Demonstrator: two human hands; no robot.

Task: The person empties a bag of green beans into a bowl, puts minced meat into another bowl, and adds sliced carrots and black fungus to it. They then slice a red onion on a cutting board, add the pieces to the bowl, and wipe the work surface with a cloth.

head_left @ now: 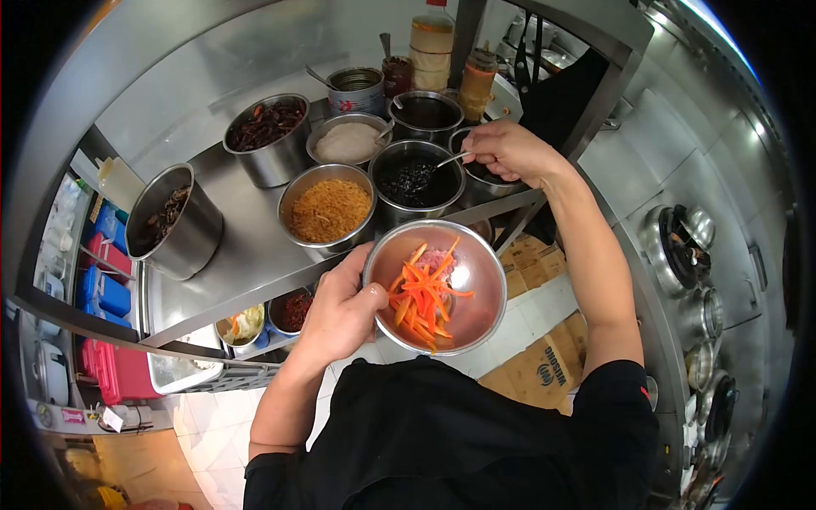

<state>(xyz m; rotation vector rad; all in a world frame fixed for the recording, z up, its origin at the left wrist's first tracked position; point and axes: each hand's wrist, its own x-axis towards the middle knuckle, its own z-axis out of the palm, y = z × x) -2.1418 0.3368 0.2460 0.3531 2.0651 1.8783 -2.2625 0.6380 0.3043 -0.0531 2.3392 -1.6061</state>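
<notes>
My left hand grips the rim of a metal mixing bowl, thumb over the edge. Orange carrot strips and some pinkish minced or sliced meat lie inside it. My right hand is closed around the handle of a spoon, whose lower end dips into a metal bowl of dark, glossy sauce. Partly behind my right hand is another metal bowl with dark contents. Left of the dark sauce sits a bowl of golden crumbly seasoning.
On the steel shelf stand a bowl of white granules, a pot of dried chillies, a tall pot, an open can and sauce bottles. Cardboard covers part of the floor; pans line the right side.
</notes>
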